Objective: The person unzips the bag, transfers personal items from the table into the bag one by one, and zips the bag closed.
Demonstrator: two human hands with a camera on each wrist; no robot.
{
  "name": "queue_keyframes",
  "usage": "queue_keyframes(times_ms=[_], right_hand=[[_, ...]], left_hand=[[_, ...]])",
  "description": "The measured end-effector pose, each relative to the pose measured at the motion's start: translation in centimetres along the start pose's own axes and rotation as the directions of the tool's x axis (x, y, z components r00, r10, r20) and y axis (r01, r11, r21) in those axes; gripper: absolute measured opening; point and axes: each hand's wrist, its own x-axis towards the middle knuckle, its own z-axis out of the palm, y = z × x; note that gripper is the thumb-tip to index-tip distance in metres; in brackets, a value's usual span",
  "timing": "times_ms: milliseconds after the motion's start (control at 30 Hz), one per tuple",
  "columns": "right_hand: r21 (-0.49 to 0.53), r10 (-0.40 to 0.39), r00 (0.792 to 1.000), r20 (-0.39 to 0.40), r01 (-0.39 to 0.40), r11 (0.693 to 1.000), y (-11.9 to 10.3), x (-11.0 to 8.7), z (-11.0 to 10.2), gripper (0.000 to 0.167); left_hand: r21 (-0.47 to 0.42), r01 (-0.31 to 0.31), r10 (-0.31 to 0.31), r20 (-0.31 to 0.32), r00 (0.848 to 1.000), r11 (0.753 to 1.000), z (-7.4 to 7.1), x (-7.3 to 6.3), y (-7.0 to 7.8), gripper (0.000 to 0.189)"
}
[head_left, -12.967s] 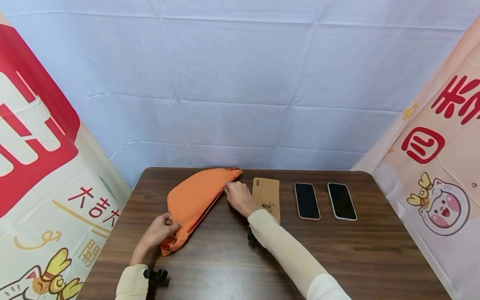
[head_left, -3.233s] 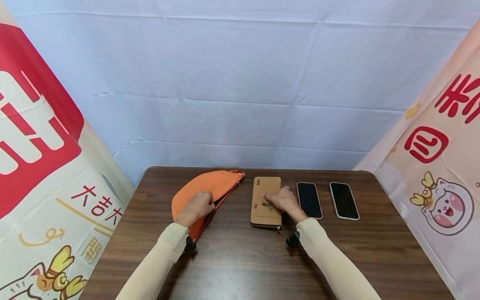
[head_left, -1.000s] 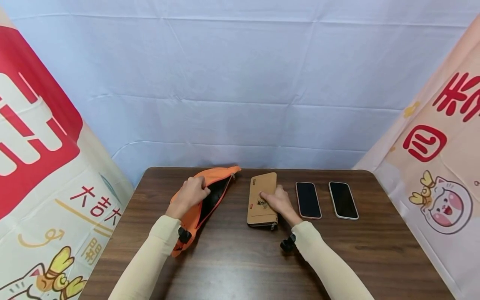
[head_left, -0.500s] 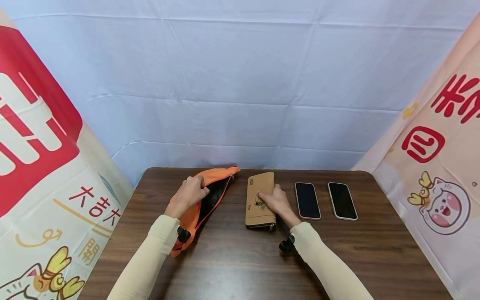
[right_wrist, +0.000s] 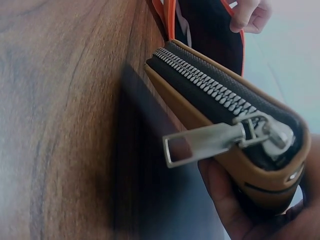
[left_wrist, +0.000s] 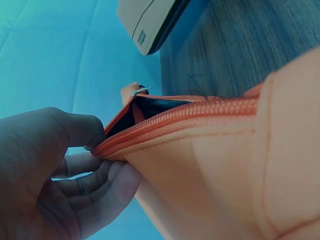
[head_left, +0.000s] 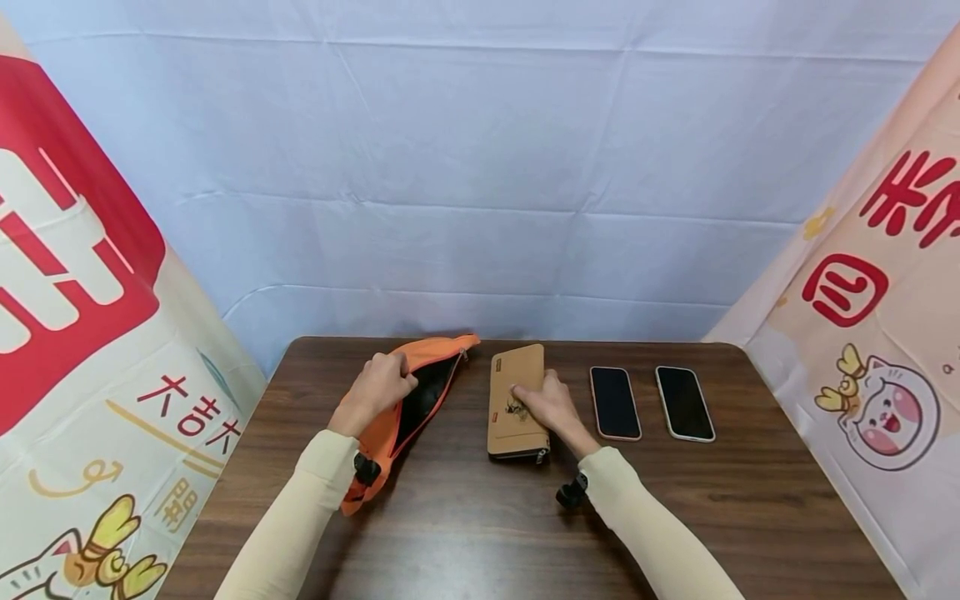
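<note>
Over the table, the right hand grips a wallet (pointing lengthwise away), the left hand a bag.

left fingers pinching | right fingers curled, gripping | both forearms angled inward

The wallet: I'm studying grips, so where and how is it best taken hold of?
Probably pinch the wallet by its long right edge, coming from the right, thumb on top: it is slim, and that leaves the side facing the open bag free.
</note>
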Motion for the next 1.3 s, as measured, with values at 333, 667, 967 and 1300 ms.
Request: queue_keyframes(times_ms=[333,667,967,1300], right_hand=[[-0.022,-0.023,1.000,-0.008,0.023,1.000,-0.4,-0.2,0.4,0.069],[-0.031,-0.040,0.999,-0.001,0.040,0.999,-1.1,-0.7,0.7,0.071],[-0.017,-0.048,0.999,0.017,0.049,0.999,-1.7,-1.0,0.9,0.076],[-0.016,-0.057,0.998,0.027,0.057,0.998,-2.3,-1.1,1.4,0.077]], left_hand=[[-0.012,-0.003,0.003,0.003,1.000,1.000,-0.2,-0.1,0.0,0.026],[-0.011,0.003,-0.003,0.000,1.000,1.000,-0.3,-0.1,0.2,0.027],[-0.011,0.001,-0.001,0.002,1.000,1.000,-0.4,-0.2,0.3,0.028],[-0.004,0.008,-0.008,0.005,1.000,1.000,-0.3,-0.2,0.2,0.030]])
